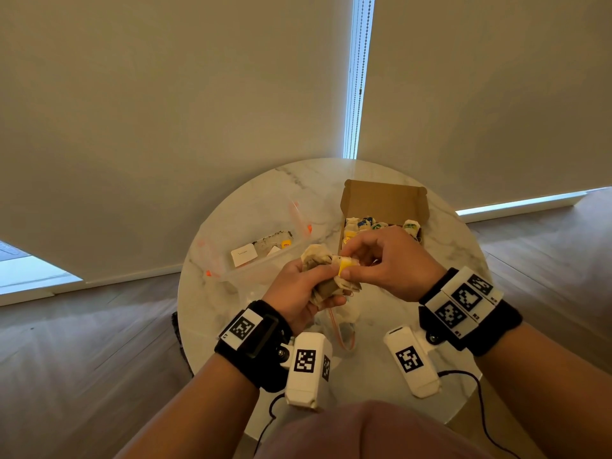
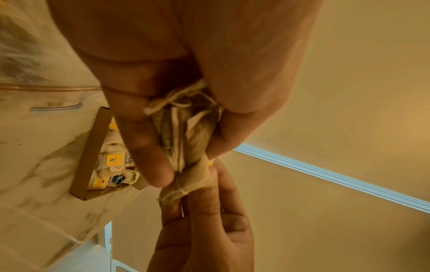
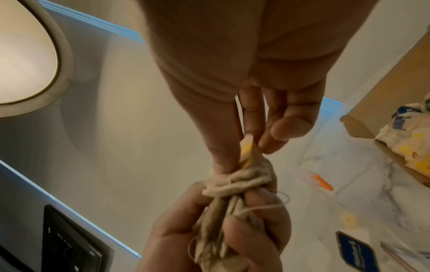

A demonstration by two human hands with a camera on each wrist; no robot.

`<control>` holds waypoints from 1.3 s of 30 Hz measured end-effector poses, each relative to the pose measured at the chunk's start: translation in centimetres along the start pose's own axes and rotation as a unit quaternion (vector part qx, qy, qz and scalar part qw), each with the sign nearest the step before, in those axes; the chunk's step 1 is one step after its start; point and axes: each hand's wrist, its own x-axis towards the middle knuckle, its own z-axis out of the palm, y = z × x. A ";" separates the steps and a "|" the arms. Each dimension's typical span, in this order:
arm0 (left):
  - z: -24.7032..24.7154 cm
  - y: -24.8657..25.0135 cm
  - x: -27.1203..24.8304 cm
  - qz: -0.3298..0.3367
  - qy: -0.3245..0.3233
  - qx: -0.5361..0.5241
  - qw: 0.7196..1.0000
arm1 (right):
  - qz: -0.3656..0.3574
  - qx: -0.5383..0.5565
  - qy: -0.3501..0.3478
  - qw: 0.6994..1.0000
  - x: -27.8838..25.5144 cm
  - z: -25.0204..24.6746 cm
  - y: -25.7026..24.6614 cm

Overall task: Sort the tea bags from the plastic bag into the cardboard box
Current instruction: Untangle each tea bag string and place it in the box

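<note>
My left hand (image 1: 304,289) grips a bunch of beige tea bags (image 1: 323,283) above the round marble table (image 1: 371,369); the same bunch (image 2: 186,132) (image 3: 223,211) fills both wrist views. My right hand (image 1: 381,260) pinches one tea bag with a yellow tag (image 1: 344,268) at the top of the bunch, thumb and fingertips closed on the tag (image 3: 246,149). The open cardboard box (image 1: 384,200) stands behind the hands and holds several tea bags (image 1: 364,225). A clear plastic bag (image 1: 265,253) with orange zip lies to the left.
A second clear bag with an orange seal (image 1: 342,329) lies under the hands. Loose paper tags (image 1: 245,255) sit in the bag at left. Window blinds (image 1: 165,111) hang behind the table; wooden floor (image 1: 82,342) surrounds it.
</note>
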 end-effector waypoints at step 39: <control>-0.9 -0.5 1.4 -0.053 -0.100 -0.002 0.994 | -0.085 -0.284 -0.047 0.954 1.6 1.2 -2.9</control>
